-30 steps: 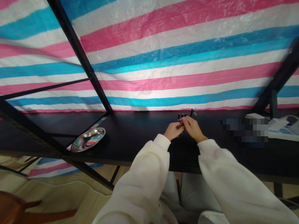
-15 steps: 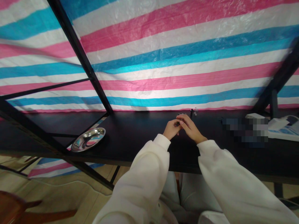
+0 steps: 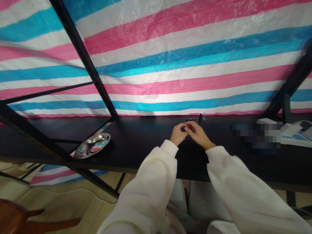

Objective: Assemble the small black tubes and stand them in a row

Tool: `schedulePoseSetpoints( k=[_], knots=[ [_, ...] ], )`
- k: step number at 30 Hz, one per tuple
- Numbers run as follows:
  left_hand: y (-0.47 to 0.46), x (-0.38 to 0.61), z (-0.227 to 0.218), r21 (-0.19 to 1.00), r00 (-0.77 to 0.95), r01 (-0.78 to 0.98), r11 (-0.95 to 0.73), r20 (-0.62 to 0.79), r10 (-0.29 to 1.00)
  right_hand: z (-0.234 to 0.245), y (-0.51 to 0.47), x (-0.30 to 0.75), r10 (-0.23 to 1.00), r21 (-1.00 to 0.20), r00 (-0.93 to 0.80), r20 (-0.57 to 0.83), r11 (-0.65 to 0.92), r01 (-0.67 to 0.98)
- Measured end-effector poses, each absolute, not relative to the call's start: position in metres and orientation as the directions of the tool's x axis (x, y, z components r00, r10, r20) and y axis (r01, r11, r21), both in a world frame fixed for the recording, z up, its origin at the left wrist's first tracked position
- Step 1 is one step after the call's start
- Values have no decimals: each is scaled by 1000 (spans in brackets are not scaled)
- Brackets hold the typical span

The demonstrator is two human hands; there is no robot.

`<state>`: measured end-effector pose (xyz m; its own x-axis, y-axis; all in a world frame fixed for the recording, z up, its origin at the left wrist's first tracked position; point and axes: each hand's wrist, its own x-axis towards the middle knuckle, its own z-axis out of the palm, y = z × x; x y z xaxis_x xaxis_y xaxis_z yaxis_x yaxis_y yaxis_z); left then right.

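Observation:
My left hand [image 3: 178,134] is closed around a small dark object [image 3: 183,128], whose top shows between thumb and fingers. My right hand [image 3: 198,134] meets it from the other side, thumb and fingertips pressed on the same object. The object is too small and too covered to name. Just beyond my fingers, several small dark pieces [image 3: 190,120] stand in a row on the black table [image 3: 151,143]. A short black upright piece [image 3: 200,117] and a clear little item [image 3: 204,116] are a bit farther right.
An oval shiny metal dish [image 3: 105,137] lies at the left. Blurred-out items and a white-and-blue object [image 3: 296,138] are at the right. Black metal posts [image 3: 83,53] frame the table, with a striped sheet [image 3: 185,78] behind. A wooden stool [image 3: 14,216] is at lower left.
My hands have shifted slightly lower and turned a little, so the dark object in them shows more. The row of small pieces behind them has come into clearer view.

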<state>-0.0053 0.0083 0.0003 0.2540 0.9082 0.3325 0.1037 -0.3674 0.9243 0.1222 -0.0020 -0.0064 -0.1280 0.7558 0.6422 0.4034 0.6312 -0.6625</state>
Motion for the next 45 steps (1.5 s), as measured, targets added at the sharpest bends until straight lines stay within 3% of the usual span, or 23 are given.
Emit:
schedulePoseSetpoints(
  k=[9,24,45],
  knots=[
    [8,-7,2,860,192,233,-453,416,889,-3,-6,123,836,-704,-41,547,486,518],
    [11,-7,-4,798,218,347,-493,442,870,-4,-7,122,842,-713,-36,539,478,513],
    [12,-7,-6,760,249,355,-544,484,839,-5,-7,124,853,-753,-69,517,492,438]
  ],
)
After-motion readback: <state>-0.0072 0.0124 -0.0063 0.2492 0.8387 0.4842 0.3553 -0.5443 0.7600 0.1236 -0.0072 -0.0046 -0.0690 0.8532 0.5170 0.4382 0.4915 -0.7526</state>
